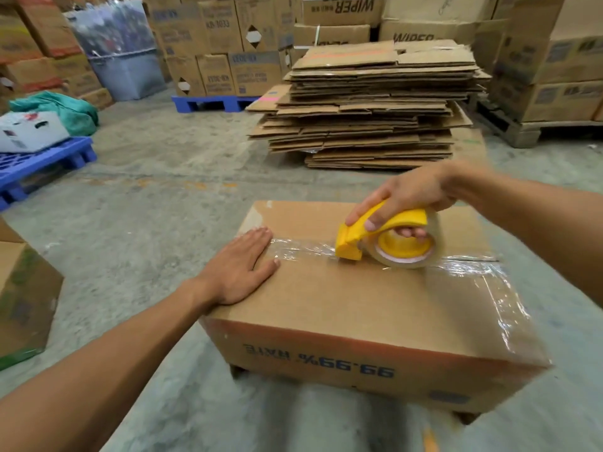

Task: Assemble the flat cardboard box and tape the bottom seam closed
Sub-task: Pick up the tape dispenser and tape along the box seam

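Note:
A brown cardboard box stands upside down on the concrete floor, its blue print inverted on the near side. Clear tape runs along the seam across its upward face, and more tape covers the right end. My left hand lies flat on the box's left part, fingers together over the tape's end. My right hand grips a yellow tape dispenser with a clear roll, its front pressed onto the seam near the middle of the box.
A tall stack of flat cardboard boxes lies behind the box. Blue pallets sit at the left, one with a white box and green cloth. Stacked cartons line the back and right. Another carton stands at the near left.

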Action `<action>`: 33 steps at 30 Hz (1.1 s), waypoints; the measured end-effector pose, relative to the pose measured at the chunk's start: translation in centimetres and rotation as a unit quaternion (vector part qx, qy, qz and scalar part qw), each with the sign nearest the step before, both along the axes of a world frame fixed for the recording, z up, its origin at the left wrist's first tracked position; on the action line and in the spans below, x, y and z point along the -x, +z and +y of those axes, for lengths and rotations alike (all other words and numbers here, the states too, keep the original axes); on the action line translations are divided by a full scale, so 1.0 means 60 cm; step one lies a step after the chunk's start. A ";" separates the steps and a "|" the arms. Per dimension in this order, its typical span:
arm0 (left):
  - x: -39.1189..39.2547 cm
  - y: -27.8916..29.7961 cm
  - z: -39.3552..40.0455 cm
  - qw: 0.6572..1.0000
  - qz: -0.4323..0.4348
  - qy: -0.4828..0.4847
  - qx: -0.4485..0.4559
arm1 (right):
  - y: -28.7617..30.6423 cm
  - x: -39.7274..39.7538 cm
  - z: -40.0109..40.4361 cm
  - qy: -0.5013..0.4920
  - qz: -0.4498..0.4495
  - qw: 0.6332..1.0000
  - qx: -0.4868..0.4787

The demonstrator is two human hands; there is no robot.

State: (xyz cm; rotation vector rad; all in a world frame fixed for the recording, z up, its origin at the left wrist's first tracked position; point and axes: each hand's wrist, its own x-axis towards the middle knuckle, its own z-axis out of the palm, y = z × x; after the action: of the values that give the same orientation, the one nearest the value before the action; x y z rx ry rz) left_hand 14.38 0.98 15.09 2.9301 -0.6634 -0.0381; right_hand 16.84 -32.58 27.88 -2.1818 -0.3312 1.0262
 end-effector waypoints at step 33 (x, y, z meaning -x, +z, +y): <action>0.072 0.000 -0.297 0.998 0.029 -0.062 0.001 | 0.004 0.014 -0.084 0.014 -0.014 0.995 0.099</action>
State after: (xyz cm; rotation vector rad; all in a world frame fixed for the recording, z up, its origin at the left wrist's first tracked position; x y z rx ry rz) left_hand 10.08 -16.83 15.09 2.8701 -0.8330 -0.1341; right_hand 15.99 -37.65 28.15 -2.3767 -0.2843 1.0855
